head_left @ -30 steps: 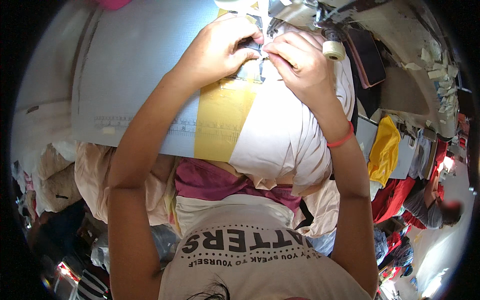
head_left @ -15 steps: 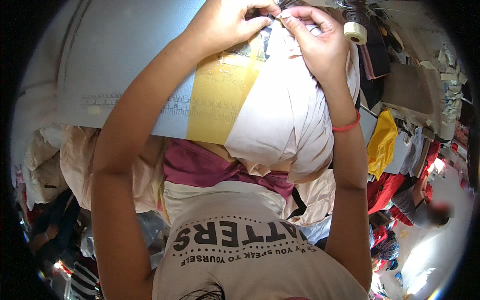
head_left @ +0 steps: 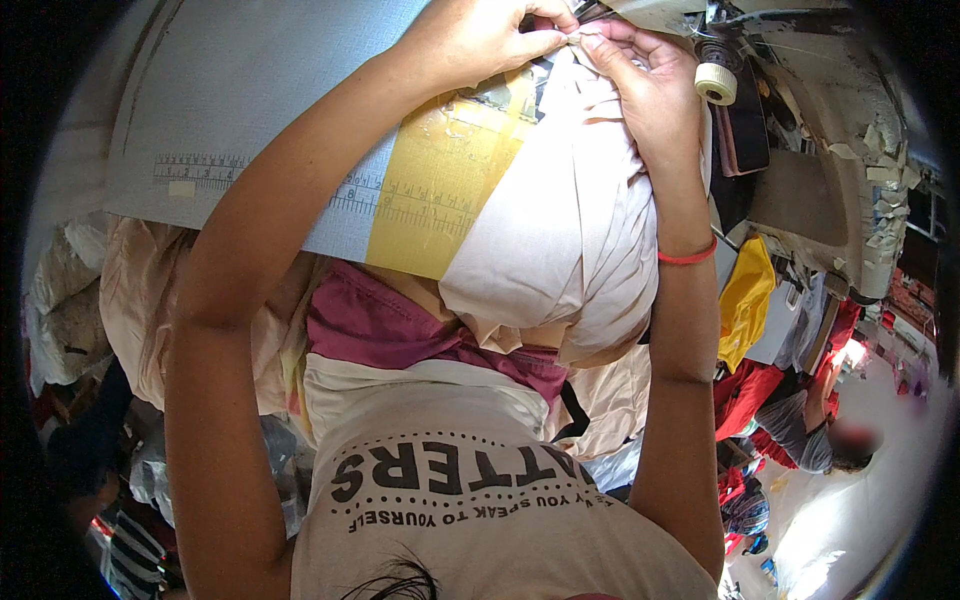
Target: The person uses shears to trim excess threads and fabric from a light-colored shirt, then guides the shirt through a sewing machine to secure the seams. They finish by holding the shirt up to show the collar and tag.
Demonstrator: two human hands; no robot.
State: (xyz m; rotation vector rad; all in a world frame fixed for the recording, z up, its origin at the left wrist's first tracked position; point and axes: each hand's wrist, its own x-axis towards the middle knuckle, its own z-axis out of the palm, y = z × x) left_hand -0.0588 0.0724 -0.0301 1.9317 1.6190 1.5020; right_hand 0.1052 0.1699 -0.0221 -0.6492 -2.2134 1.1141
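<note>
While that pale cloth [head_left: 545, 225] is bunched on the grey counter [head_left: 260, 85] beside the yellow strip [head_left: 430, 190], the left hand [head_left: 490, 38] and right hand [head_left: 658, 85] both pinch its far end, pretty much fingertip to fingertip

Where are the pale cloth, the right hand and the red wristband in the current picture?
Pale cloth [head_left: 550, 220], head view: its broad, hanging part.
Right hand [head_left: 657, 85], head view: middle of the hand.
Red wristband [head_left: 688, 259], head view: its visible near edge.
</note>
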